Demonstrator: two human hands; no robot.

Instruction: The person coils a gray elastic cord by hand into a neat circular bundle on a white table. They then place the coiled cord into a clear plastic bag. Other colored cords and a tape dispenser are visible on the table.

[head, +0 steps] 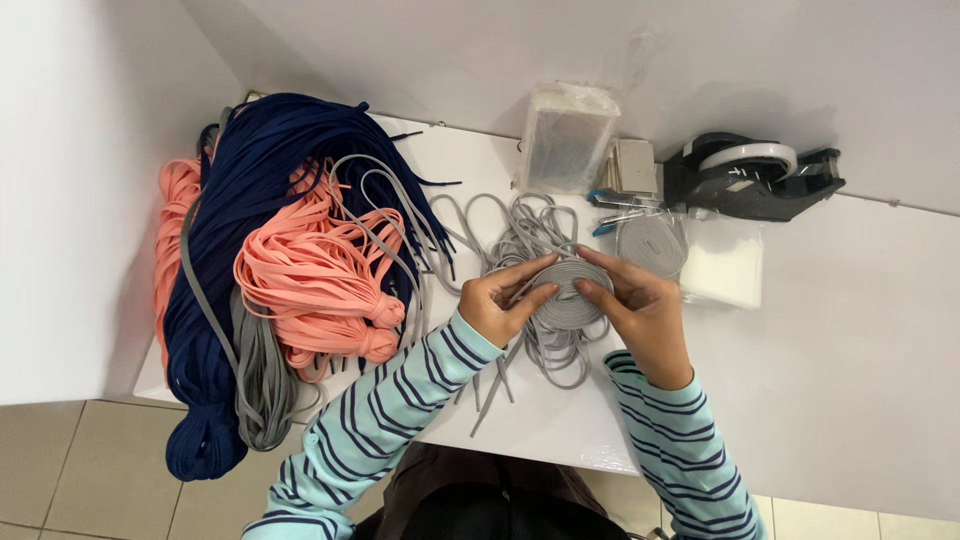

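Pinching the grey lace coil (568, 292), my left hand (497, 305) grips at nine o'clock, right hand (642, 312) at three, fingers curled narrow.

The person's body is being cut off by the bottom edge of the frame, so only the striped sleeves (385, 420) and a dark patch of lap are showing. The left hand (500, 300) and right hand (640, 310) are covering parts of the grey lace coil (570, 292), hiding its outer edges. At middle left, the navy lace bundle (260, 200) is lying over the pink laces (175, 240), hiding most of them. At upper centre, the contents of the clear plastic bag (567, 135) are looking too blurred to identify. Small blue-tipped items (612, 212) beside it are too small to tell.
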